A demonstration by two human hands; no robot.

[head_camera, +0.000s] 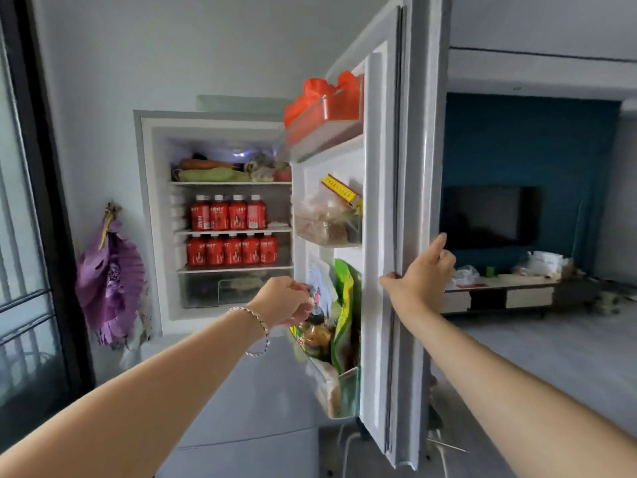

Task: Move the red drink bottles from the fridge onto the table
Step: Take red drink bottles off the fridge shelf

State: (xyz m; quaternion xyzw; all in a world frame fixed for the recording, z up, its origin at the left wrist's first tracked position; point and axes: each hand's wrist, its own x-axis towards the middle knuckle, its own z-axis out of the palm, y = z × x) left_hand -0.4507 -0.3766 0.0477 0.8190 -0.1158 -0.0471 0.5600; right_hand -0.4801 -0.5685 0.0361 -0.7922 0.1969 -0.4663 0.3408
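At far left a purple ornament (110,281) hangs on the wall, clear of the work. The fridge (151,215) stands next to it with its cavity exposed. The red bottles (228,212) are upright inside: four on the middle shelf and five on the shelf directly below, side by side in each row, caps up. Vegetables occupy the top shelf and a clear drawer sits under the lower row. The left hand (282,300) is extended in front of the lower door bin (344,391), well short of the shelves. Its fingers are curled inward over the cap of a sauce bottle (315,334) (motion blur prevents telling whether they touch it or hold anything). The door (379,236) is swung wide, and its bins carry bags and packets. The right hand (418,274) is clamped on the door's free edge, thumb on the inner face and fingers wrapped round the outer face, with the index finger raised. At right a low unit (499,288) stands in the adjoining room; no table can be identified with certainty. Step in hand, as judged: access to the bottles is established, and none is off a shelf. The next move calls for the left hand to reach into the cavity, spread its fingers and close them round the body of one bottle. An end bottle is advisable, since its neighbours stand close and could topple.
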